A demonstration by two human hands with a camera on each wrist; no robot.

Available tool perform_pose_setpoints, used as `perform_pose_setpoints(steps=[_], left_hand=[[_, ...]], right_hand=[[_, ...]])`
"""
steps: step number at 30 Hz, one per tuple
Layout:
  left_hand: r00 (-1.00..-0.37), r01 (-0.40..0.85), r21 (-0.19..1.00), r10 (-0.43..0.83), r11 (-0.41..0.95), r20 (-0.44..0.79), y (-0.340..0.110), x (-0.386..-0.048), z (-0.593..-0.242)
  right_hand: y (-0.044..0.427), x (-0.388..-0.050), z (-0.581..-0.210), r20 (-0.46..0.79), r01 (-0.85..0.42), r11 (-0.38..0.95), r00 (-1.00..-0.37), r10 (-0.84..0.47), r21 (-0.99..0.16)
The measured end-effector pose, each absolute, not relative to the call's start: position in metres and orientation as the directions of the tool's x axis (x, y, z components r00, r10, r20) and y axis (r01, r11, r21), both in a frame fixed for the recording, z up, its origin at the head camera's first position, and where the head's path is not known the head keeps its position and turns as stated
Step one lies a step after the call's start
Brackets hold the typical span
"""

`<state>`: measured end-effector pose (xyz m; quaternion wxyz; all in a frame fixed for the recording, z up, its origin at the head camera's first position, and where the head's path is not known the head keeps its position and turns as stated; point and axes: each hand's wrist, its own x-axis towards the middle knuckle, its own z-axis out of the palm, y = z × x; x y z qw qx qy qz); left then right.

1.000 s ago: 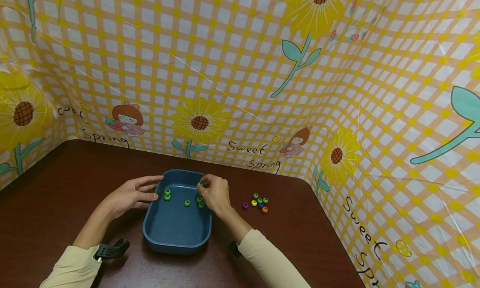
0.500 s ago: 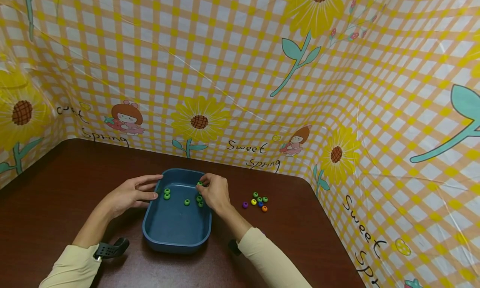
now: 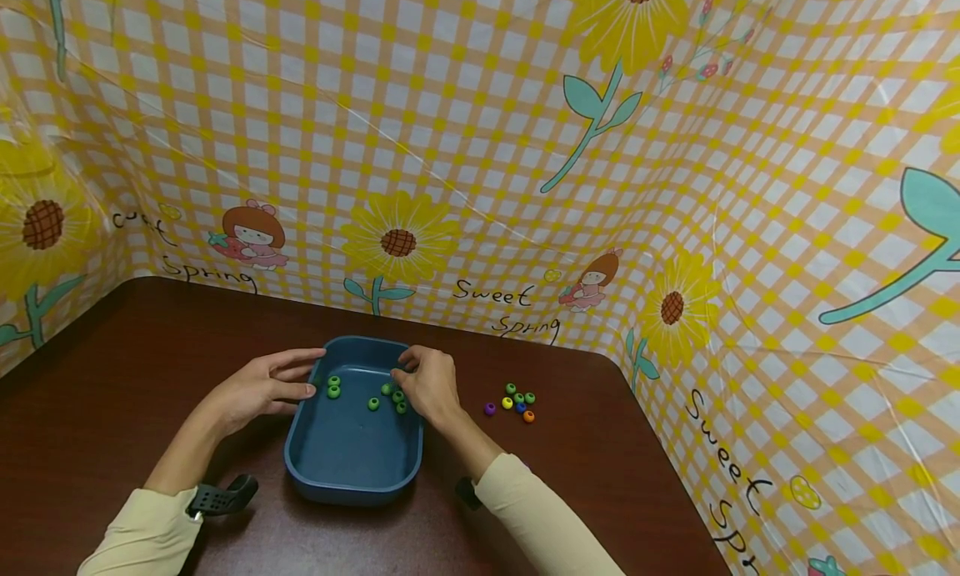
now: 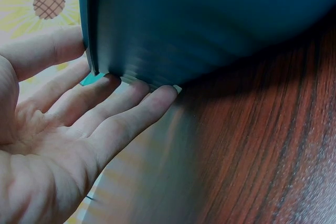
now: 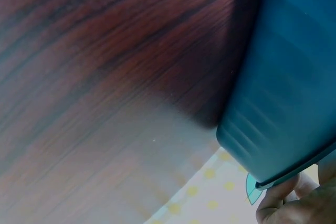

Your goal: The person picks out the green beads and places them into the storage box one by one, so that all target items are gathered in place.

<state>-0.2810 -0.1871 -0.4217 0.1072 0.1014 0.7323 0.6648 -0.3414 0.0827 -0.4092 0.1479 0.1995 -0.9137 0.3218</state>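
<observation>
A blue rectangular tray [image 3: 352, 459] stands on the table with several green beads inside. Two of these beads [image 3: 333, 387] lie by its left wall; the others, among them one green bead [image 3: 386, 389], lie toward the right. My left hand [image 3: 258, 391] touches the tray's left side with its fingers extended, and the left wrist view shows the fingertips against the outer wall. Over the right rim is my right hand [image 3: 431, 384], thumb and fingers slightly apart, no bead visible between them. In the right wrist view only part of the right hand [image 5: 299, 203] shows beside the rim.
Right of the tray, a loose cluster holds a purple bead [image 3: 490, 409], a yellow bead [image 3: 507, 403], a blue bead [image 3: 521, 408], an orange bead [image 3: 528, 417] and several green beads [image 3: 511, 388]. Patterned cloth [image 3: 480, 226] rises behind the dark wooden table [image 3: 585, 459].
The green bead that my right thumb and fingers pinched has been let go and now lies in the tray near the other right-hand beads. The left hand has stayed put.
</observation>
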Motion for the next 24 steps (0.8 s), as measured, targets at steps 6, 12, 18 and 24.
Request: perform_pose_setpoints(steps=[6, 12, 18, 24], left_hand=[[-0.955, 0.01, 0.996, 0.298, 0.093, -0.018, -0.1866, -0.2805, -0.4216], [-0.952, 0.018, 0.996, 0.304, 0.092, -0.011, -0.1856, -0.2804, -0.4214], [-0.958, 0.009, 0.995, 0.288, 0.1, -0.021, -0.1862, -0.2809, -0.4224], [-0.959, 0.003, 0.995, 0.283, 0.099, -0.026, -0.1863, -0.2811, -0.4223]], right_hand=[[0.0822, -0.3396, -0.4082, 0.395, -0.458, 0.706, -0.879, -0.267, -0.54], [0.0825, -0.3395, -0.4089, 0.4, -0.459, 0.706, -0.877, -0.265, -0.538], [0.083, -0.34, -0.4098, 0.412, -0.467, 0.709, -0.871, -0.266, -0.529], [0.0833, -0.3397, -0.4093, 0.412, -0.471, 0.702, -0.87, -0.271, -0.533]])
